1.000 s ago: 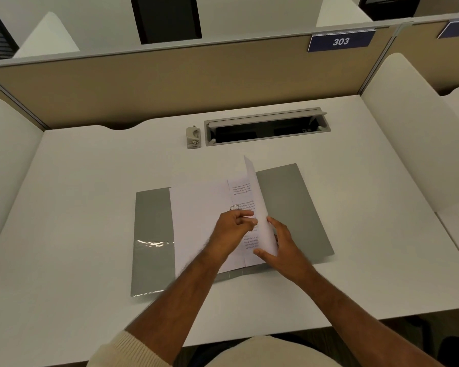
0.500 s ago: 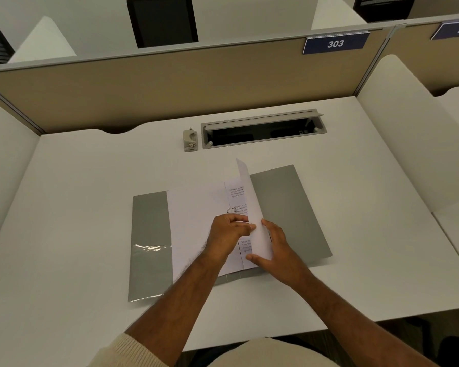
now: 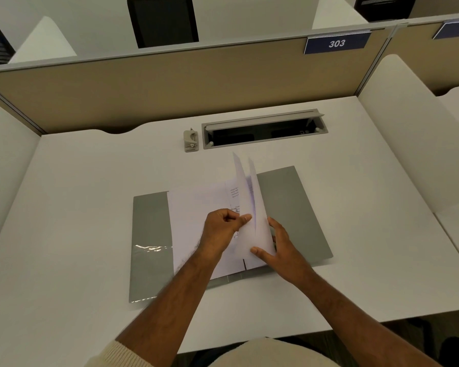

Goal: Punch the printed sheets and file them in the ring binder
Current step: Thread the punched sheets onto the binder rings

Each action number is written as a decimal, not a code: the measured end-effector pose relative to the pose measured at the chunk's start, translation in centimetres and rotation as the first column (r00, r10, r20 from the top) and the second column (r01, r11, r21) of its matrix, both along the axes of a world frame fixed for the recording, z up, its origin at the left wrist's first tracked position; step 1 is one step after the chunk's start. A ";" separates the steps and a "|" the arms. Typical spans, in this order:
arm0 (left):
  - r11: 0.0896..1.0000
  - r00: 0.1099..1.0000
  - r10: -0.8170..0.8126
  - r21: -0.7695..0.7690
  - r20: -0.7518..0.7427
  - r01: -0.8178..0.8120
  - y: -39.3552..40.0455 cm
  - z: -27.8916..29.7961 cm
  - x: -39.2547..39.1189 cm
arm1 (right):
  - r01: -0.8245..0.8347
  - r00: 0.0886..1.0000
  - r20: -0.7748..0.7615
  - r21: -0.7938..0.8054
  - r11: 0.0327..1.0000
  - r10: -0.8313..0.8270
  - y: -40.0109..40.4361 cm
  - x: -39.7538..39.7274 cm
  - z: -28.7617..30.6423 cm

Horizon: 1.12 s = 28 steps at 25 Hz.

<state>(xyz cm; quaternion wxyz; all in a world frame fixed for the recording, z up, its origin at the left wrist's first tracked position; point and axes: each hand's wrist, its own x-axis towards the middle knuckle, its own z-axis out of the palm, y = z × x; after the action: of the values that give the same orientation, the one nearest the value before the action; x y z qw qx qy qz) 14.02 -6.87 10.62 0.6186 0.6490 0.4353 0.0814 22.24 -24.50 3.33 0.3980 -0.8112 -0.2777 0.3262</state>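
A grey ring binder (image 3: 293, 207) lies open flat on the white desk. White printed sheets (image 3: 194, 215) lie across its left half. Two sheets (image 3: 255, 221) stand up on edge over the spine. My left hand (image 3: 223, 231) pinches the standing sheets near the binder's ring, which is mostly hidden. My right hand (image 3: 278, 245) holds the sheets from the right side, thumb on their near face and fingers behind. A small grey hole punch (image 3: 190, 140) sits at the back of the desk, away from both hands.
A grey cable tray (image 3: 263, 131) with its lid up is set into the desk behind the binder. A tan divider panel (image 3: 170, 83) with a "303" sign closes the back, and white side panels (image 3: 403, 128) stand left and right.
A second sheet has lifted beside the first, so two sheets now stand fanned over the spine. Both hands stay at the sheets near the ring.
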 end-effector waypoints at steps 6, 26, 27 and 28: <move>1.000 1.000 0.006 -0.009 -0.014 -0.006 1.7 1.5 -1.4 | 0.055 0.995 -0.093 0.078 0.995 -0.047 0.0 0.6 -0.1; 0.972 0.947 0.209 -0.050 -0.242 -0.228 8.3 -4.2 -11.8 | 0.070 0.995 -0.079 0.128 0.989 -0.061 -0.1 0.9 0.0; 0.973 0.940 0.212 -0.036 -0.268 -0.230 8.4 -4.7 -12.0 | 0.071 0.995 -0.074 0.129 0.989 -0.062 -0.1 1.0 0.0; 0.972 0.930 0.224 -0.005 -0.291 -0.235 8.4 -5.0 -12.1 | 0.071 0.996 -0.069 0.131 0.989 -0.062 -0.1 1.0 0.0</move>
<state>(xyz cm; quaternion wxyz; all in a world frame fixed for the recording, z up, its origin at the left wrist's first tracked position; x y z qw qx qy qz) 1.91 1.49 5.63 0.5474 0.5861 0.5953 0.0489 23.20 -24.64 3.31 0.4705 -0.7808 -0.2587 0.3195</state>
